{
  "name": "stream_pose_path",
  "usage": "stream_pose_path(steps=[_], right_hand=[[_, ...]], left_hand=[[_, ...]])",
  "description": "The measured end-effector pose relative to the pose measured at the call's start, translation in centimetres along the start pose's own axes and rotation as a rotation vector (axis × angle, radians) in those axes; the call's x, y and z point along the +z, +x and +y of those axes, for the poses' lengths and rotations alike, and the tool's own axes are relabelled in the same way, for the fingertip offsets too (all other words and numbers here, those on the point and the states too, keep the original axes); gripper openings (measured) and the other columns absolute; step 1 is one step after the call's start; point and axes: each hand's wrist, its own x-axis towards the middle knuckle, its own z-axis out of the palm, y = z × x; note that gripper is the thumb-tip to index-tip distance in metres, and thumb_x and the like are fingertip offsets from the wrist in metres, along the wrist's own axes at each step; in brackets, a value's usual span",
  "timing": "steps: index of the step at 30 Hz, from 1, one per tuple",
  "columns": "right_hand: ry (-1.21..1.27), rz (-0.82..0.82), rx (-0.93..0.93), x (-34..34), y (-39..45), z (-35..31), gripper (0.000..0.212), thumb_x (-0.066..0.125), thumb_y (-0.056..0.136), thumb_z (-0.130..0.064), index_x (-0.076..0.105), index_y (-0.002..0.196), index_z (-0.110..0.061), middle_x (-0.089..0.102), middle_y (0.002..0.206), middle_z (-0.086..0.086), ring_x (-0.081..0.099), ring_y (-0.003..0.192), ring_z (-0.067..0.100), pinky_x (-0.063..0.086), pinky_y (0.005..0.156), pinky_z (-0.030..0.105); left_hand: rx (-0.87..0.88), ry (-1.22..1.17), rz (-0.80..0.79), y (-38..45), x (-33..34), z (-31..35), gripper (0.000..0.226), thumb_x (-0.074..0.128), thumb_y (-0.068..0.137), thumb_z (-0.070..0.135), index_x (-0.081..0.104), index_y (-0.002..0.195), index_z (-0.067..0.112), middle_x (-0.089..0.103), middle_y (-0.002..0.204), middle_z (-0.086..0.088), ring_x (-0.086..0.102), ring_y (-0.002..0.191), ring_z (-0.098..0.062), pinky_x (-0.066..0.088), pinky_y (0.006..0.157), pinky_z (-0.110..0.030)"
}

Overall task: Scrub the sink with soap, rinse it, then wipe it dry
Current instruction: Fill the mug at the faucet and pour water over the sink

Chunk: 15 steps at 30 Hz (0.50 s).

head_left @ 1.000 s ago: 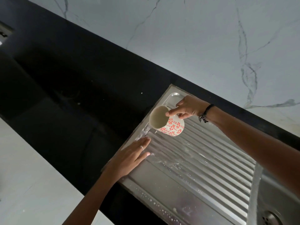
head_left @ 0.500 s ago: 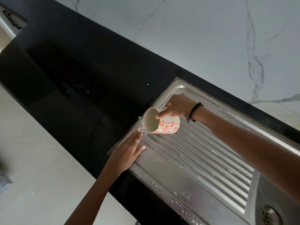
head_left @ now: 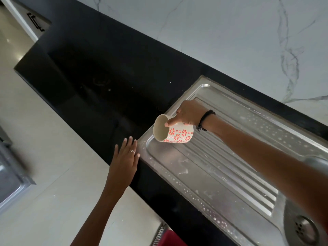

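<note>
My right hand (head_left: pixel 189 113) holds the mug (head_left: pixel 173 129) tipped over the upper-left end of the draining board (head_left: pixel 221 174); my left hand (head_left: pixel 125 159) lies flat on the counter (head_left: pixel 106 86) just left of it; the drain (head_left: pixel 306 229) sits lower right.

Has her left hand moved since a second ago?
Yes. The left hand has slid off the ribbed metal drainboard, past its corner edge, and is now over the black counter.
</note>
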Motion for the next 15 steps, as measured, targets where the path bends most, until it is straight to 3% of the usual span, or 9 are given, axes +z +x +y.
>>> stream_pose_path(steps=[5,8,11,15], right_hand=[[-0.038,0.022,-0.038,0.7,-0.7,-0.8,0.045,0.070,0.073,-0.052,0.068,0.085,-0.009,0.061,0.078,0.003,0.055,0.072,0.018,0.034,0.050,0.017],[-0.055,0.008,-0.037,0.6,-1.5,-0.6,0.042,0.070,0.073,-0.052,0.059,0.067,-0.012,0.060,0.075,0.003,0.055,0.070,0.017,0.036,0.050,0.016],[-0.058,-0.003,-0.040,0.5,-2.1,-0.5,0.043,0.071,0.072,-0.052,0.057,0.063,-0.013,0.063,0.077,0.004,0.058,0.072,0.017,0.040,0.054,0.019],[-0.063,0.003,-0.057,0.5,-2.4,-1.3,0.046,0.069,0.073,-0.054,0.069,0.084,-0.009,0.066,0.080,0.005,0.061,0.075,0.019,0.046,0.060,0.021]], left_hand=[[0.045,0.097,-0.085,-1.1,1.3,0.1,0.072,0.005,0.100,0.045,0.051,0.128,-0.004,0.052,0.132,-0.021,0.048,0.123,-0.037,0.030,0.098,-0.050],[0.111,0.058,-0.121,-1.4,1.9,0.4,0.082,-0.004,0.096,0.052,0.044,0.134,-0.003,0.044,0.140,-0.019,0.033,0.134,-0.033,0.019,0.106,-0.047],[0.111,-0.081,-0.099,-1.7,1.9,0.8,0.092,-0.009,0.088,0.063,0.030,0.142,-0.001,0.031,0.148,-0.015,0.016,0.140,-0.025,0.007,0.111,-0.040],[0.068,-0.020,-0.108,-1.5,1.5,1.1,0.084,-0.005,0.094,0.054,0.036,0.137,-0.006,0.039,0.142,-0.022,0.033,0.134,-0.037,0.017,0.107,-0.045]])
